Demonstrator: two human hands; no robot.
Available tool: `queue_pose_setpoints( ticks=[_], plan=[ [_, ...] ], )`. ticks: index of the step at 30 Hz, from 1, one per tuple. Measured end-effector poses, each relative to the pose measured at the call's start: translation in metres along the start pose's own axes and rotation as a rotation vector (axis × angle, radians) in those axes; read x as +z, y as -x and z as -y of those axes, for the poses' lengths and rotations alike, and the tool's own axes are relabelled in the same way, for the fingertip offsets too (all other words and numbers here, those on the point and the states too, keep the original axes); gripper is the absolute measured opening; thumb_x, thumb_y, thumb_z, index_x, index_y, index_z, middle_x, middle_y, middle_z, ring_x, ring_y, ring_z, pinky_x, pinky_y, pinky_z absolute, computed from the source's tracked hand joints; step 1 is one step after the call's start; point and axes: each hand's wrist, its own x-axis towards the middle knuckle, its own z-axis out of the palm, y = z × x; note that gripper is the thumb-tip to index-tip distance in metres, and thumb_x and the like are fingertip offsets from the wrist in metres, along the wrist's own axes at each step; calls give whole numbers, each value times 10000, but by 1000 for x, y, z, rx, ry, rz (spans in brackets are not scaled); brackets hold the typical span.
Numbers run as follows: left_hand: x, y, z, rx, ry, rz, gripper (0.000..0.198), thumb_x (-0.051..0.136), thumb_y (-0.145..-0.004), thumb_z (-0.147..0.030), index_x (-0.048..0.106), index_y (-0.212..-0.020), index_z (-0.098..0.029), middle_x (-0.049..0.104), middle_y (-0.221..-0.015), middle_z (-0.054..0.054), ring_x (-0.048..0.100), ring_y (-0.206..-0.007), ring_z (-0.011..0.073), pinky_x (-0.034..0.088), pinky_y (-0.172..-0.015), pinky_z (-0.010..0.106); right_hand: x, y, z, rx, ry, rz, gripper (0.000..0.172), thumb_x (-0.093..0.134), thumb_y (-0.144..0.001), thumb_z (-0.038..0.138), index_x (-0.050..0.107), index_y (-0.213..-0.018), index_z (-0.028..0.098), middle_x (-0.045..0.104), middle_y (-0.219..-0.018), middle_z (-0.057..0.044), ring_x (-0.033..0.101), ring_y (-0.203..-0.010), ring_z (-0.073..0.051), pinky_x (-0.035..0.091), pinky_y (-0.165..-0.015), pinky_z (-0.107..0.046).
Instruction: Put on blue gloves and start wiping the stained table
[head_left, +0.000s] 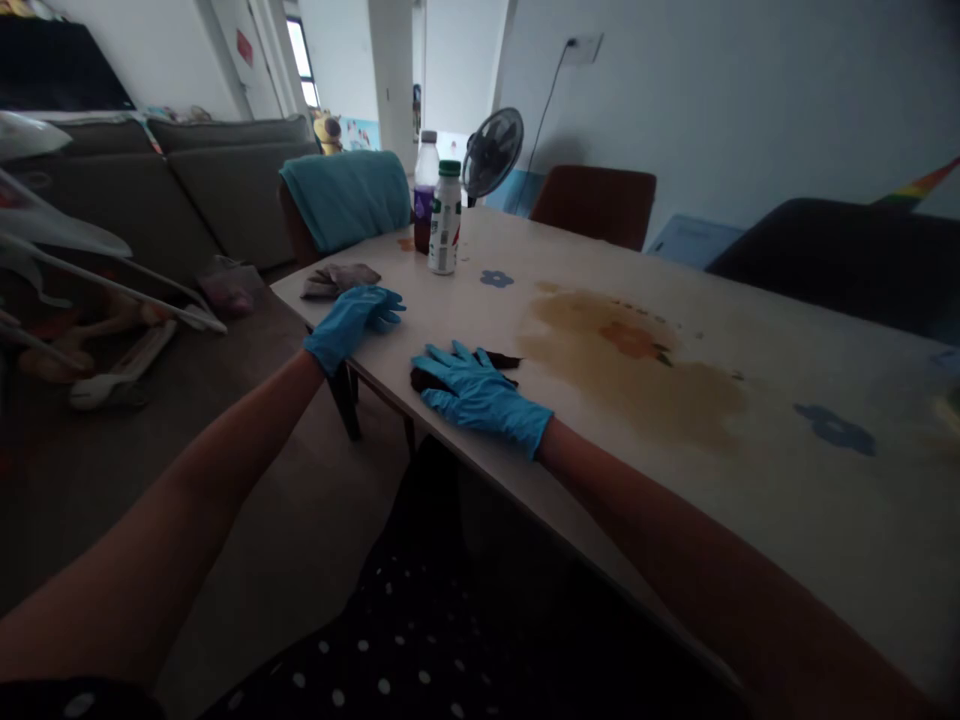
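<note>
Cloth (504, 360), dark, lies under right hand (480, 395), fingers spread flat over it, likely for even pressure; table (847, 540) stain (675, 395) at its 3 o'clock. Left hand (358, 322) at 10 o'clock, fingers loosely bent, nothing visibly held, maybe bracing.

Your right hand (480, 396) covers most of a dark cloth (502, 359), which lies on the pale, flower-printed worktop (480, 320) near the edge. A broad yellowish-brown patch (645, 390) spreads right of the cloth.
</note>
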Motion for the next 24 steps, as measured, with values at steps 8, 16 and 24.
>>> queue_pose_setpoints(
  ticks=[8, 16, 24],
  plan=[
    [-2, 5, -8, -20, -81, 1, 309, 610, -1159, -322, 840, -1211, -122, 910, -1111, 101, 788, -996, 239, 670, -1036, 418, 1, 89, -17, -118, -58, 40, 499, 731, -1235, 390, 784, -1729, 422, 569, -1897, 37, 411, -1852, -388, 274, -1544, -705],
    [-4, 11, -14, -10, -167, -6, 322, 700, -1119, -420, 869, -1181, -152, 908, -1158, 108, 806, -1067, 285, 671, -1136, 482, 9, 278, -69, 63, -97, -152, 577, 665, -1056, 333, 886, -1588, 362, 709, -1785, -44, 521, -1794, -401, 372, -1474, -802],
    [-32, 13, -7, 172, -440, 205, 386, 788, -1009, -744, 906, -1121, -394, 916, -1354, -159, 760, -1398, 331, 551, -1370, 579, -4, 406, -70, 441, 58, -275, 566, 619, -1160, 379, 829, -1684, 353, 690, -1797, -78, 655, -1683, -405, 581, -1377, -721]
  ],
)
